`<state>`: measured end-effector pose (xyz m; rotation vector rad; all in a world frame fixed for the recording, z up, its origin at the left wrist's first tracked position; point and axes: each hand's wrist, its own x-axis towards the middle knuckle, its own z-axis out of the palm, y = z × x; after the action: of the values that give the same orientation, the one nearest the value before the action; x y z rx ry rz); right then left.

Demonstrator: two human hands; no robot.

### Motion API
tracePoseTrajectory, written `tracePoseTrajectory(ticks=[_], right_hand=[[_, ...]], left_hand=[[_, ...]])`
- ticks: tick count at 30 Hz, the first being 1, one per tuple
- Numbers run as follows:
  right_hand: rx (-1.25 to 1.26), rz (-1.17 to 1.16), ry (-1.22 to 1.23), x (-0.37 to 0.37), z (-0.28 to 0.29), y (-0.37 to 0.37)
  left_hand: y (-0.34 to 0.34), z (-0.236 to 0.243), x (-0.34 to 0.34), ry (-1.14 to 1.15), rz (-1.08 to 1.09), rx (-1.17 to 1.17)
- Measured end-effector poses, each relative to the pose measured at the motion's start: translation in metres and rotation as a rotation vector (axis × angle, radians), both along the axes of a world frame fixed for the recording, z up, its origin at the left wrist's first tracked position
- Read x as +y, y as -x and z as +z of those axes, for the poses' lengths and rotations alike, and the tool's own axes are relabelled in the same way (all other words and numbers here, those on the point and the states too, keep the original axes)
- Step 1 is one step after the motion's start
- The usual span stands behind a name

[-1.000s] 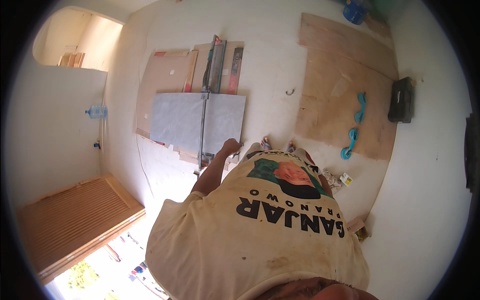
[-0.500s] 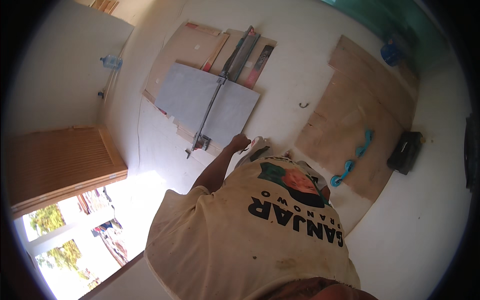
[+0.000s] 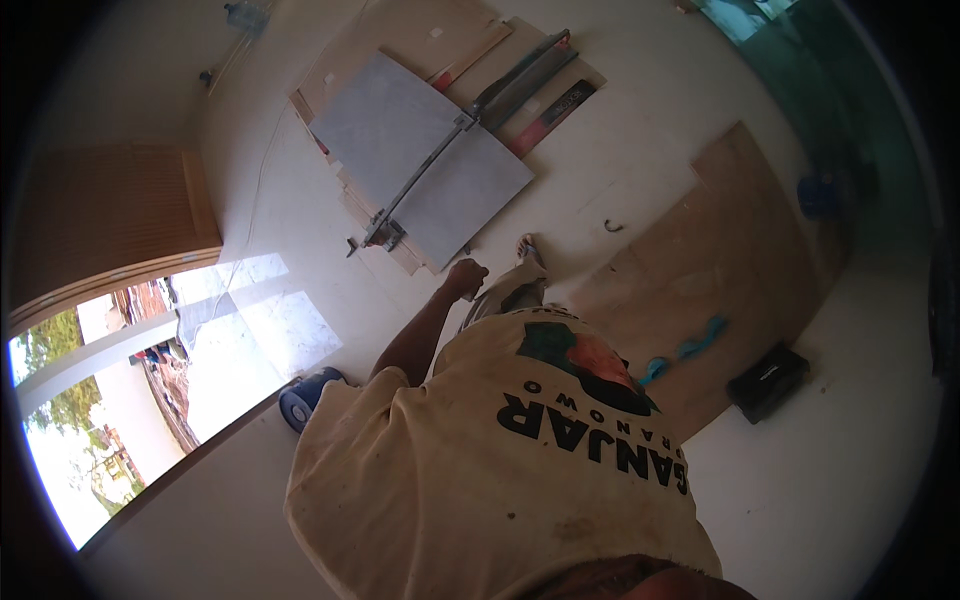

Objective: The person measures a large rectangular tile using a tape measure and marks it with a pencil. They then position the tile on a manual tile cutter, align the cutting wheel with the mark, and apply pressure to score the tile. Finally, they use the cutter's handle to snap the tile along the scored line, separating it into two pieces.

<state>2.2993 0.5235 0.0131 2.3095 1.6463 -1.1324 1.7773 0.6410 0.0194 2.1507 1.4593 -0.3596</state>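
Below my head camera, my left hand (image 3: 464, 280) has its fingers curled closed at my side; whatever they may hold is too small to make out. It hangs near the lower edge of a grey tile (image 3: 476, 192), separated from it in the picture. A long metal tile cutter (image 3: 430, 160) lies across that tile on cardboard sheets (image 3: 420, 35) on the floor. A small dark curved piece (image 3: 613, 226) lies right of the tile. My foot in a sandal (image 3: 530, 252) shows beyond the printed shirt (image 3: 500, 470). My right hand is hidden behind my body.
Blue suction lifters (image 3: 700, 340) lie on a brown sheet (image 3: 700, 250) beside a black case (image 3: 768, 382). A blue bucket (image 3: 820, 197) stands at the right, another blue container (image 3: 305, 400) by the bright doorway. A louvred wooden door (image 3: 100, 220) is at left; a cord (image 3: 262, 170) crosses the floor.
My view has turned, so the tile and cutter appear tilted and higher, and more of the doorway shows. My foot has stepped forward. My left hand stays closed, away from the tile's corner.
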Motion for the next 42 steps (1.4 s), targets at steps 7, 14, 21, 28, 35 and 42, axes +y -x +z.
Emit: tracePoseTrajectory(ticks=[7, 14, 21, 28, 35, 42], right_hand=[[-0.047, 0.446, -0.097, 0.094, 0.025, -0.030], [0.083, 0.967, -0.280, 0.274, 0.053, -0.028], [0.181, 0.700, 0.159, 0.516, 0.061, 0.032], [0.231, 0.618, 0.250, 0.694, 0.101, 0.150], [0.179, 0.931, 0.360, 0.735, 0.077, 0.221], [0.385, 1.304, 0.802, 0.665, 0.142, 0.338]], left_hand=[[-0.014, 0.005, 0.061, 0.043, 0.090, 0.023], [-0.032, 0.029, 0.102, -0.037, 0.245, -0.077], [-0.083, 0.050, 0.137, 0.288, 1.891, -0.975], [-0.157, 0.080, 0.155, 0.156, 2.284, -0.980], [-0.192, 0.069, 0.199, 0.106, 2.493, -1.100], [-0.176, 0.098, 0.286, -0.174, 2.586, -1.497]])
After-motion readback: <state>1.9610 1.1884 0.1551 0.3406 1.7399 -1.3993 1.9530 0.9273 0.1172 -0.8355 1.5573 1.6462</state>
